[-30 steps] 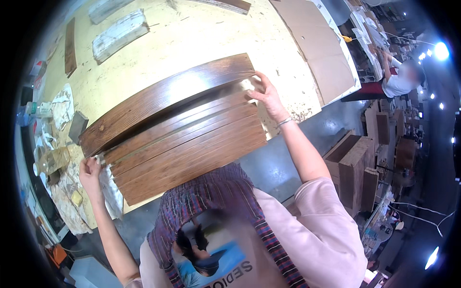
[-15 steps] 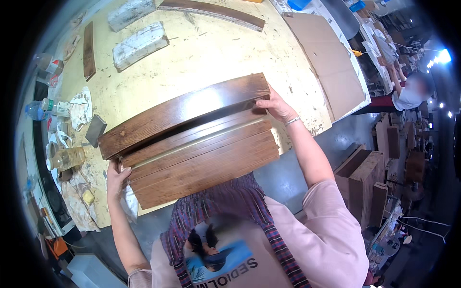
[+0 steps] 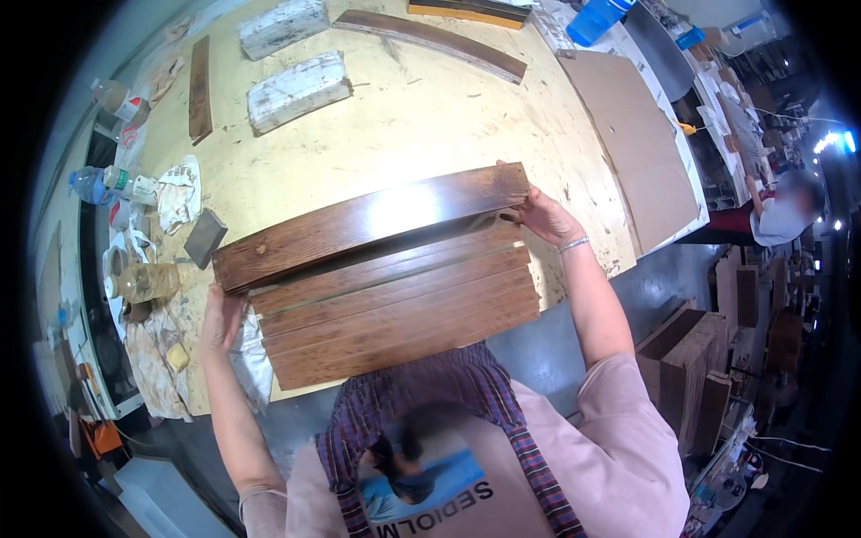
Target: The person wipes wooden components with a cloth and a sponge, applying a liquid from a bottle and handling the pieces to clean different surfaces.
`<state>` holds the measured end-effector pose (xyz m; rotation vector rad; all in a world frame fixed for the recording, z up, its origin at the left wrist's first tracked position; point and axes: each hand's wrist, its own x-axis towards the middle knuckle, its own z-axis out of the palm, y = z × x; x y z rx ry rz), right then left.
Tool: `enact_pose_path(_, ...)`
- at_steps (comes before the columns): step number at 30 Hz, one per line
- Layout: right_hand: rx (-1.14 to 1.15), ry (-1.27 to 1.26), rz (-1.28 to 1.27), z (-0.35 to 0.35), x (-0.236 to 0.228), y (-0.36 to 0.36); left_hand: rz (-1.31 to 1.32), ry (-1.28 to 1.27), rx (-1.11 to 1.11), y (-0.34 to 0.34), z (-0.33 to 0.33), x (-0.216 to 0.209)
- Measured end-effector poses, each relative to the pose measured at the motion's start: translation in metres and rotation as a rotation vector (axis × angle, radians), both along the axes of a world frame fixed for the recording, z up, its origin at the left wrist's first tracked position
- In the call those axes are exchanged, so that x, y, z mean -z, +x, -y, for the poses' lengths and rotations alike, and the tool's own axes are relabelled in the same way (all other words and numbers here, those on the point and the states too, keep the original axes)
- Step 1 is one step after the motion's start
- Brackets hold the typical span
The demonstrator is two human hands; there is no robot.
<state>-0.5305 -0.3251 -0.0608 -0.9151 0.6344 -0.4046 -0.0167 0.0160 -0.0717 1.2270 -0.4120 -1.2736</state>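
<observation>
A glossy dark-brown wooden board, slightly curved along its length, is held level at the near side of the table. My left hand grips its left end, with the thumb near the lower corner. My right hand is closed round the right end, fingertips showing at the top corner and thumb below. Just nearer to me lie several brown wooden slats, side by side; a dark gap separates them from the board. Whether board and slats are joined, I cannot tell.
On the yellowish table lie two pale blocks, a curved strip, a narrow strip and a dark block. Bottles and rags line the left edge. Cardboard covers the right side; a person works beyond.
My left thumb has come off the slats' corner and is now at the board's end. My right fingers have shifted round the right end. The whole view has moved slightly.
</observation>
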Motion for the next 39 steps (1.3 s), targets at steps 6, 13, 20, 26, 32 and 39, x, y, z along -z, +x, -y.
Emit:
enact_pose_path(6, 0.104, -0.037, -0.146, -0.014, -0.003, 0.011, 0.223, 0.005, -0.044, -0.021, -0.004, 0.024)
enact_pose_path(13, 0.135, -0.138, -0.161, -0.024, -0.007, 0.02, -0.021, -0.079, -0.276, -0.041, 0.014, 0.005)
enact_pose_path(20, 0.067, -0.198, -0.102, -0.023, -0.023, 0.02, 0.022, -0.013, -0.333, -0.055, 0.031, -0.019)
enact_pose_path(26, 0.057, -0.207, -0.113, -0.029, -0.025, 0.019, 0.06, 0.029, -0.343, -0.054, 0.026, -0.017)
enact_pose_path(32, 0.096, -0.229, -0.223, -0.033, -0.014, 0.02, 0.099, 0.077, -0.382, -0.046, 0.021, -0.005)
enact_pose_path(39, 0.167, -0.242, -0.285, -0.011, -0.034, 0.043, 0.193, 0.248, -0.416, -0.037, 0.048, -0.017)
